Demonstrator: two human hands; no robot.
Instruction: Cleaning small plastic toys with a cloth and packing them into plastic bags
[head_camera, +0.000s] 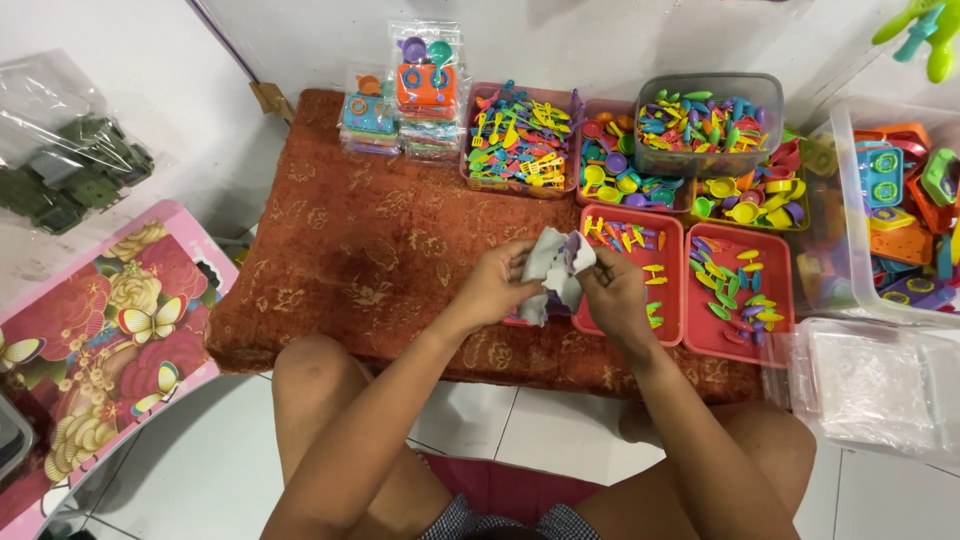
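My left hand (497, 283) and my right hand (613, 291) both grip a small clear plastic bag (556, 262) that has a purple toy piece inside. I hold it over the near edge of a red tray (673, 300) that carries small orange, yellow and green plastic pieces. A second red tray (700, 330) of purple, yellow and green pieces sits just right of it. Both trays rest on a rust-coloured patterned mat (380, 250).
Pink bins (470, 180) of bright plastic toy utensils line the mat's far edge, with a clear tub (760, 110) on top. Packed toy bags (425, 90) stand at the far left. Clear bins (850, 250) stand right. A stack of empty bags (870, 385) lies near right. A flowered pink board (100, 340) lies left.
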